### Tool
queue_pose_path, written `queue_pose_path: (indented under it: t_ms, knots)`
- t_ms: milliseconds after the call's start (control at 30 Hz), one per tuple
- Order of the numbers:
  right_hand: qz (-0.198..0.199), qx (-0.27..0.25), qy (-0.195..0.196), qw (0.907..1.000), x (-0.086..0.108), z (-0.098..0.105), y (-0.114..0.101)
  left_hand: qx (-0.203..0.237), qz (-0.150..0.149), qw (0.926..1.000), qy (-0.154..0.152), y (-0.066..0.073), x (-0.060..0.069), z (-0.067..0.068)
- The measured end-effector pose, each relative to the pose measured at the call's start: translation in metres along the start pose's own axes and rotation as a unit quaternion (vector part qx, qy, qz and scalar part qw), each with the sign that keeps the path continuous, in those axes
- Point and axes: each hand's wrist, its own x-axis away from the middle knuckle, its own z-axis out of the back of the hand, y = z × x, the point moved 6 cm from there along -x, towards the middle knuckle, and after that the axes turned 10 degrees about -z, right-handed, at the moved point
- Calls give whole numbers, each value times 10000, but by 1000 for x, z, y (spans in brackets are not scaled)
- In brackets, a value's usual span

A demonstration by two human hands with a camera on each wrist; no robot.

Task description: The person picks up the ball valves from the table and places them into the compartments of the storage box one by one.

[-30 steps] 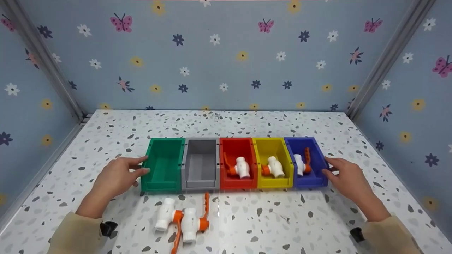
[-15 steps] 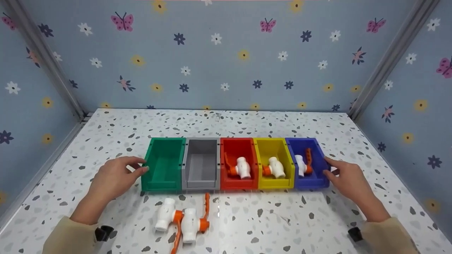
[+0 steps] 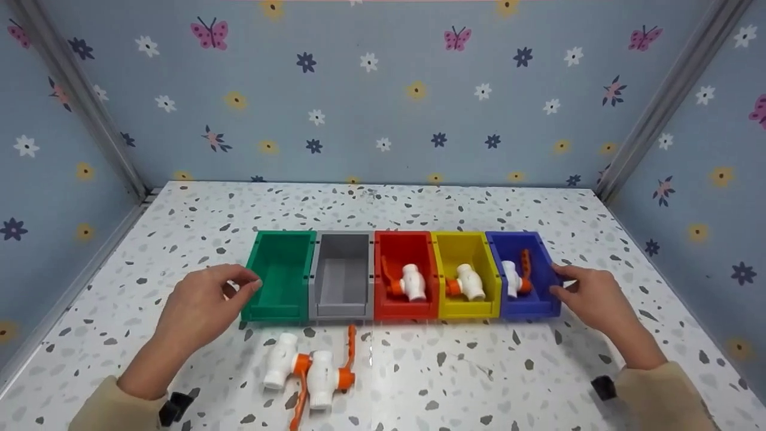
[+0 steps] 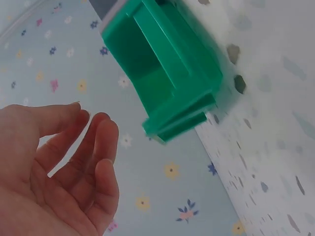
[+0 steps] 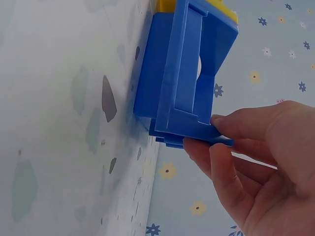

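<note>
Five joined bins stand in a row: green (image 3: 278, 312), grey (image 3: 344, 310), red (image 3: 407, 309), yellow (image 3: 470, 308) and blue (image 3: 531, 307). My right hand (image 3: 598, 299) pinches the blue bin's outer side wall between thumb and fingers. My left hand (image 3: 200, 305) is beside the green bin with fingers loosely bent; the left wrist view shows its fingertips apart from the bin and holding nothing. White ball valves with orange levers lie in the red bin, the yellow bin and the blue bin. Nothing shows inside the green and grey bins.
Two more ball valves, a left one (image 3: 280, 362) and a right one (image 3: 322, 380), lie side by side on the speckled table (image 3: 443, 395) in front of the bins. Patterned panels (image 3: 383, 90) enclose the table at the back and sides.
My left hand has let go of the green bin's side wall, its fingertips shifting slightly rightward over the edge. My right hand keeps its hold on the blue bin.
</note>
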Motion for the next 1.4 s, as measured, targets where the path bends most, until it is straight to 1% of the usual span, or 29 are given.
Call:
queue_pose_path:
  t_ms: [100, 200, 400, 533, 633, 733, 867, 967, 1100, 1200, 1300, 1400]
  knots:
    - [12, -55, -30, 10000, -1, -1, -2, 223, -215, 9995, -49, 15, 5, -5]
    - [3, -71, -69, 10000, -2, -2, -2, 412, -369, 9982, -236, 31, 10, -13]
    - [23, -94, -13, 10000, 1, -1, 3, 650, -788, 9915, -807, 61, 15, -32]
    - [80, -118, 41, 9999, 2, -1, 2, 789, -1014, 9849, -1162, 72, 22, -43]
    - [136, -137, 104, 9998, 2, -1, 1, 928, -1214, 9772, -1472, 76, 26, -51]
    - [183, -152, 145, 9996, 2, -1, 0, 895, -1292, 9709, -1808, 78, 30, -61]
    - [150, -178, 153, 9996, 1, 0, 2, 650, -1305, 9636, -2243, 80, 34, -75]
    - [80, -182, 103, 9998, 1, -1, 3, 461, -1377, 9560, -2550, 83, 38, -83]
    - [61, -174, 46, 9998, 1, -1, 3, 273, -1499, 9477, -2803, 86, 42, -88]
    - [109, -170, 60, 9998, 0, 1, 2, 226, -1447, 9445, -2939, 86, 44, -91]
    - [142, -184, 64, 9997, 0, 1, 1, 239, -1279, 9410, -3123, 84, 46, -94]
    - [175, -180, 76, 9997, -1, 1, 1, 199, -1178, 9372, -3276, 83, 47, -99]
